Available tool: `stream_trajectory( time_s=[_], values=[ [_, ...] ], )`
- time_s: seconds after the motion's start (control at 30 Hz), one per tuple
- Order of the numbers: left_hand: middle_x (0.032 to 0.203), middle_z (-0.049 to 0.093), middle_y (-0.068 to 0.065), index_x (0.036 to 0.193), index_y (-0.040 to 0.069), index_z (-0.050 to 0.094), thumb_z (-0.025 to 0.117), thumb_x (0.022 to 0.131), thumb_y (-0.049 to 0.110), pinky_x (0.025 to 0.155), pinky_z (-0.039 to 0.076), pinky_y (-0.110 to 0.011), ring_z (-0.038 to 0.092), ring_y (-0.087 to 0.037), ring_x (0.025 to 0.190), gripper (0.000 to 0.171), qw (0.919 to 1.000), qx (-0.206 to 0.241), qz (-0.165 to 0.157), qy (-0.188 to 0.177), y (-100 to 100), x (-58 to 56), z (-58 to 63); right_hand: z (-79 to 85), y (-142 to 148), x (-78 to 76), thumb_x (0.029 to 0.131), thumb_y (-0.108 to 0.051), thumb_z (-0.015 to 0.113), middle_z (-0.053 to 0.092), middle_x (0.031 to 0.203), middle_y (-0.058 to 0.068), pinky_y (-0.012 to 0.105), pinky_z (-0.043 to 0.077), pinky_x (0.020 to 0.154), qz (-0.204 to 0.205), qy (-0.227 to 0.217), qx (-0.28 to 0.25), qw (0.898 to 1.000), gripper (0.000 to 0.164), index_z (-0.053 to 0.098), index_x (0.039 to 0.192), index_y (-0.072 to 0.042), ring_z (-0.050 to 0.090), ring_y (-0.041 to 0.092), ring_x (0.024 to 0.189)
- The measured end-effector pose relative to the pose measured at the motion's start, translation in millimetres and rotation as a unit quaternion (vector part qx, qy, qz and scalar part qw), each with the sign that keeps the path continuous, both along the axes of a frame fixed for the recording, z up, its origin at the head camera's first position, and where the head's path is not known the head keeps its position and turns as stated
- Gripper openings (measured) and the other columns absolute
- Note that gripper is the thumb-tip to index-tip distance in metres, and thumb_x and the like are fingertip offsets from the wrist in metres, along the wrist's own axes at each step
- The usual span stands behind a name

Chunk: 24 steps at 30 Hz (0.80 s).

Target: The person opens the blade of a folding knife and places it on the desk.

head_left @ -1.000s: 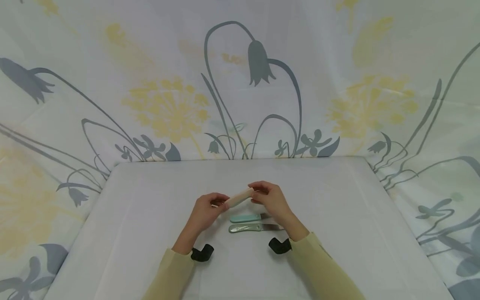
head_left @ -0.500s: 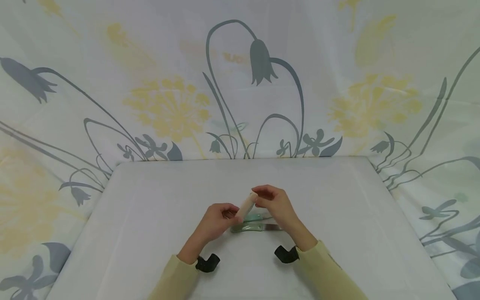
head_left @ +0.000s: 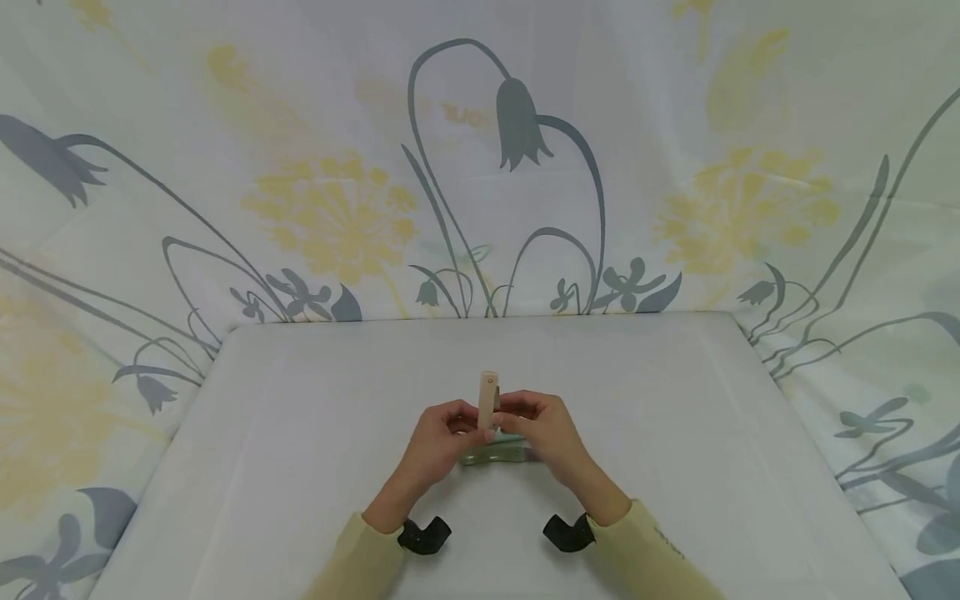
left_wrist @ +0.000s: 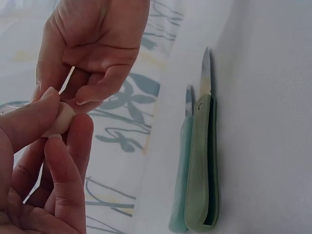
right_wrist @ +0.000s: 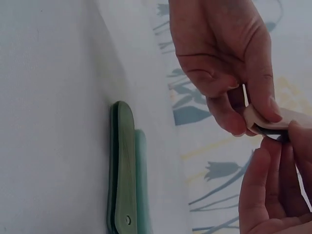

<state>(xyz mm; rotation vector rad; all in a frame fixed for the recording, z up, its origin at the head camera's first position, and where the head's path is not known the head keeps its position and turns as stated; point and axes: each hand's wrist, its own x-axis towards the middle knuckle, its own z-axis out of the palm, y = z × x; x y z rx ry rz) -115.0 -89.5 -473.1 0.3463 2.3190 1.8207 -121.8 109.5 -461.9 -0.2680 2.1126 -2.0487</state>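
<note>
Above the table, my left hand [head_left: 442, 442] pinches a cream folding knife [head_left: 487, 398] by its handle end, the handle standing nearly upright in the head view. My right hand [head_left: 542, 429] meets it from the right, thumb and fingertips pinching the knife's side. In the right wrist view the dark slot of the cream handle [right_wrist: 256, 117] faces the right fingertips, with a bit of blade [right_wrist: 279, 138] at them. Below the hands lie a green folding knife [left_wrist: 199, 165] and a turquoise folding knife [left_wrist: 181, 180], side by side, both with blades out.
A white-covered table [head_left: 337, 375] lies under the hands. Behind and beside it hangs a white curtain [head_left: 637, 208] printed with grey and yellow flowers. Black curved pieces, one left [head_left: 425, 536] and one right [head_left: 567, 533], sit at the sleeve cuffs.
The cream folding knife has turned from lying slanted between the hands to nearly upright. The hands have come closer together, and the right hand has moved from its far end to its side.
</note>
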Motion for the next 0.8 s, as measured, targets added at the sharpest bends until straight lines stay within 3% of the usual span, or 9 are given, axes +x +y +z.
stream_trajectory(
  time_s=[0.23,0.53,0.8],
  values=[
    [0.094,0.073,-0.003,0.099,0.007,0.072,0.080,0.086,0.018,0.071,0.052,-0.029,0.070,-0.017,0.084,0.020,0.9998,0.010,0.013,-0.008,0.3,0.6,-0.3,3.0,-2.4,2.9,0.089,-0.012,0.076,0.072,0.100,0.011,0.032,0.057,0.075,-0.031,-0.001,0.010,0.999,0.023,0.073,0.106,0.003,0.067,0.021,0.087],
    [0.091,0.072,-0.002,0.099,0.007,0.072,0.081,0.085,0.022,0.074,0.053,-0.033,0.069,-0.017,0.083,0.022,0.9999,-0.007,0.008,-0.011,-5.0,-1.3,5.0,7.7,7.4,-0.3,0.088,-0.012,0.077,0.072,0.093,0.008,0.032,0.055,0.077,-0.040,0.005,0.049,0.998,0.022,0.074,0.105,0.002,0.064,0.020,0.085],
    [0.090,0.071,-0.003,0.097,0.006,0.072,0.080,0.085,0.018,0.073,0.053,-0.030,0.069,-0.018,0.083,0.019,0.9994,0.016,0.017,-0.026,-4.2,0.5,10.0,-0.1,8.7,-0.4,0.090,-0.013,0.076,0.072,0.100,0.010,0.026,0.054,0.079,-0.031,-0.023,-0.005,0.999,0.031,0.069,0.113,0.008,0.067,0.018,0.090]
  ],
)
